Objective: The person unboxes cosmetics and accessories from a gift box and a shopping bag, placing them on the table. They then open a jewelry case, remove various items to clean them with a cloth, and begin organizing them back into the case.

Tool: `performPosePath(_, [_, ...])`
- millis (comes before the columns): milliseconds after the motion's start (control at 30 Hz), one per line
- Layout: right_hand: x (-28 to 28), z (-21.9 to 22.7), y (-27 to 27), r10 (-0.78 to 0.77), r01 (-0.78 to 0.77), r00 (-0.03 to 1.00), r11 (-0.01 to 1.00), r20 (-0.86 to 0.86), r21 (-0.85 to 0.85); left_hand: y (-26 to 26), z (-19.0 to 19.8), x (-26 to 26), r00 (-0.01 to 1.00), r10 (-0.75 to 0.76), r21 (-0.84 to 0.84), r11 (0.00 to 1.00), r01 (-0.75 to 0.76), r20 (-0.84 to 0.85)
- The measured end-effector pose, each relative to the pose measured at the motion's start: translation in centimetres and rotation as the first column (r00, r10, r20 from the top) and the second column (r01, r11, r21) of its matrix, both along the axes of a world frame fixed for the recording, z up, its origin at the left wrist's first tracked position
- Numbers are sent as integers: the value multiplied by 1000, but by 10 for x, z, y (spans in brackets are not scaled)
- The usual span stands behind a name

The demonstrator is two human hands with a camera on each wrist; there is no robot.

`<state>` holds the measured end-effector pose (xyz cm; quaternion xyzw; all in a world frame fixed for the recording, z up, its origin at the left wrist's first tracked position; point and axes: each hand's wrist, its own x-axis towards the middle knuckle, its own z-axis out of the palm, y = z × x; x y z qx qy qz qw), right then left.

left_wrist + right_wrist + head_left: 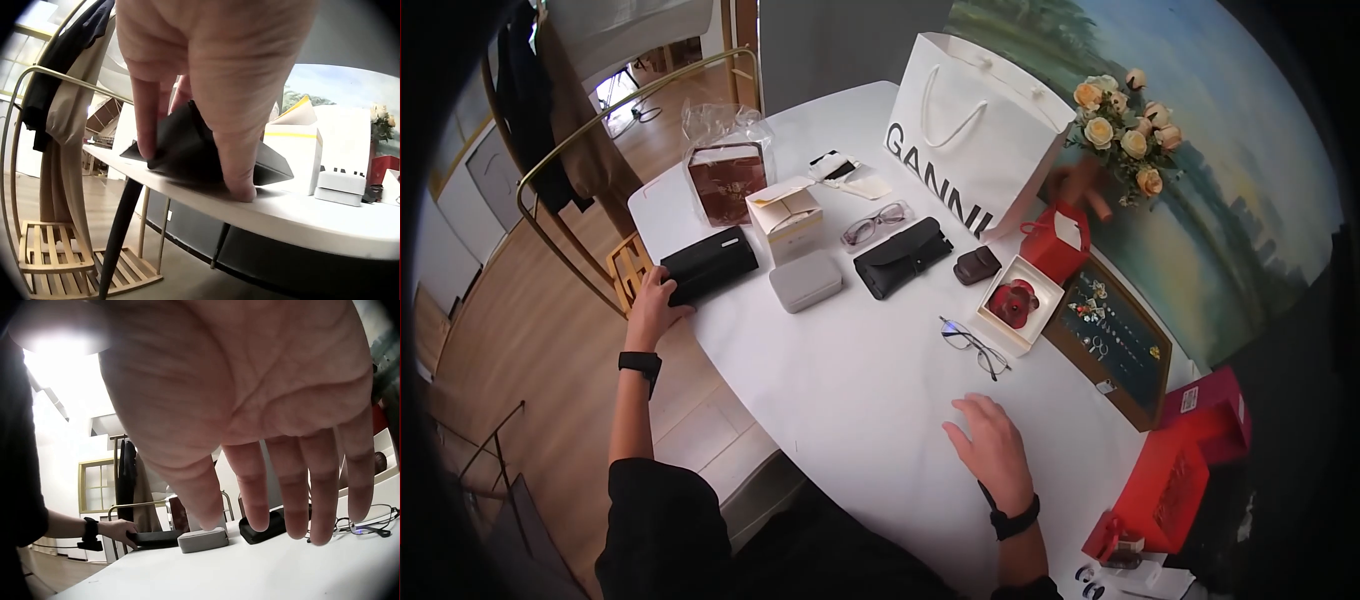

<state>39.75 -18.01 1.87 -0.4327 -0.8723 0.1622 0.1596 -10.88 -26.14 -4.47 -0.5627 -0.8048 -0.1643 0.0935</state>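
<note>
My left hand (pixel 656 303) grips the near end of a long black glasses case (pixel 712 264) at the table's left edge. In the left wrist view, thumb and fingers straddle the black case (pixel 187 147), whose profile looks triangular. My right hand (pixel 994 447) hovers palm down with fingers extended, holding nothing. Just beyond it lie thin-framed eyeglasses (pixel 974 347). Beside the black case sits a grey hard case (pixel 806 281), with a black flap case (pixel 902 258) to its right. Clear-framed glasses (pixel 877 224) lie behind these.
A white box (pixel 785 220) and a plastic-wrapped brown box (pixel 728 185) stand behind the cases. A large white paper bag (pixel 975 125) rises at the back. Along the right are a boxed red flower (pixel 1012 302), a jewellery board (pixel 1112 340) and a red box (pixel 1162 485).
</note>
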Motion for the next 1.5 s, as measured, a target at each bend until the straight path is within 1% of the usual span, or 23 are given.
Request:
performPosePath(33, [0,-2,0,-9,7,1000,991,13,132,3,-1,-1,1000,-22,6,1000,22,1])
performPosePath(133, [-7,10,2,-87,77,996,950,22,302,13,-6,7,991,-119,49,992,117,59])
performPosePath(233, [-6,15,1,-168,126,984,897,64,423,15,5,26,993,-70,94,994,61,99])
performPosePath(267, [-1,11,1,-181,138,982,895,62,425,20,15,37,995,-54,167,985,39,84])
performPosePath(300, [5,2,0,-148,138,989,946,12,292,29,32,59,996,-75,217,974,61,55])
performPosePath(333, [9,-6,0,-118,123,992,981,-41,150,43,43,81,984,-178,304,938,167,9])
performPosePath(367, [8,-10,-1,-123,127,992,981,-34,145,62,50,102,955,-295,387,876,288,-43])
performPosePath(433, [2,-14,-3,-95,89,995,989,41,118,102,55,147,893,-399,254,904,344,208])
performPosePath(467, [-2,-12,-5,-91,85,995,989,44,124,124,58,171,888,-381,93,924,370,257])
performPosePath(500, [-4,-9,-9,-57,58,998,990,-9,125,149,50,189,869,-481,127,875,467,118])
performPosePath(567, [0,-2,-14,-30,39,998,990,-61,139,196,43,219,887,-460,-6,887,461,35])
performPosePath(600, [5,0,-18,-61,66,997,992,-49,110,217,40,230,915,-401,-123,907,404,48])
performPosePath(767, [43,0,-26,-217,219,975,976,-56,23,263,14,251,921,-388,-225,895,385,35])
performPosePath(867, [53,-6,-24,-246,256,962,964,-118,76,260,5,255,916,-372,-77,919,386,149])
performPosePath(967, [41,-6,-12,-206,219,949,975,-240,27,249,0,249,884,-452,-27,889,458,117])
performPosePath(1067, [20,-12,0,-164,159,968,986,-188,-42,231,12,250,876,-462,-87,875,475,141])
performPosePath(1100, [13,-19,5,-145,130,952,989,-269,-73,227,7,247,859,-512,23,859,512,2])
performPosePath(1200, [-10,-44,28,-167,124,907,983,-388,-132,206,14,238,811,-565,-2,820,572,152])
performPosePath(1267, [-24,-38,39,-203,148,879,976,-431,-157,176,41,241,745,-613,-13,770,638,264])
performPosePath(1300, [-31,-22,41,-335,104,800,894,-497,-436,162,54,245,701,-662,-41,719,694,266])
performPosePath(1333, [-37,-12,44,-476,10,717,738,-509,-675,149,63,249,656,-702,-72,666,743,275])
performPosePath(1400, [-47,-7,54,-512,-208,636,606,-577,-768,126,77,261,491,-837,-9,504,863,241])
performPosePath(1500, [-49,3,48,-584,-281,523,568,-620,-773,113,84,278,530,-832,-40,531,846,163])
